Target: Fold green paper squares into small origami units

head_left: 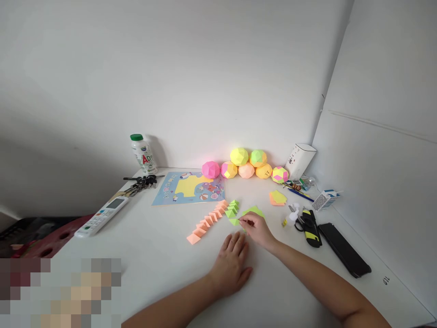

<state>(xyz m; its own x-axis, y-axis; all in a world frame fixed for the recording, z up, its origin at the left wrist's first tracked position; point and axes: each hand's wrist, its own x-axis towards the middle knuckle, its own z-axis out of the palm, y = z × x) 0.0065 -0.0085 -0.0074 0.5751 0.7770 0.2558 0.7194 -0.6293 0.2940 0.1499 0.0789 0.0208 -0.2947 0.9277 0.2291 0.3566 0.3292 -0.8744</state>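
My left hand lies flat on the white table, fingers stretched out, holding nothing. Thumb and forefinger of my right hand pinch the right corner of a green folded paper piece. That piece is at the near end of a short row of green folded papers. Left of it runs a longer slanting row of orange folded papers. Partly hidden behind my right hand are flat green papers.
Several faceted paper balls stand along the wall. A blue picture sheet, a bottle, keys and a remote control lie left. Right are yellow and orange papers, a yellow-black cutter and a black phone.
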